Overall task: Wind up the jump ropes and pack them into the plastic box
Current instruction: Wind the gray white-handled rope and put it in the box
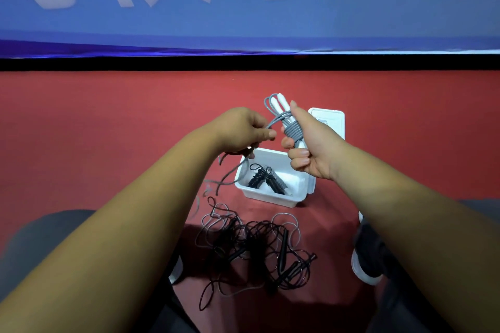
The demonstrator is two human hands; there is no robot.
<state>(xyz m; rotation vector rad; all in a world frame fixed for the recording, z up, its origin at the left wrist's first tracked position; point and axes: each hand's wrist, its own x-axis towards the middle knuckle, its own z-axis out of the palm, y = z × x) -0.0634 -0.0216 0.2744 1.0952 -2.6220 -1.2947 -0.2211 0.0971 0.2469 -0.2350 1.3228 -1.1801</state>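
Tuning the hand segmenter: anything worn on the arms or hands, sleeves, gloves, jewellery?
Nothing visible. The left arm and right arm are bare to the frame edge, no sleeves. The left hand and right hand show no gloves, rings, watch or bands.

Two bare arms come in from the near corners, the left forearm (pixel 130 219) and the right forearm (pixel 405 219) angling toward each other at mid-scene. The left hand (pixel 239 130) shows its back to us, fingers curled, thumb and fingertips pinching a strand of the grey jump rope (pixel 292 130). Just to its right, close but not touching, the right hand (pixel 308 149) is fisted round the wound bundle, palm facing left, knuckles stacked, thumb pointing up along it.
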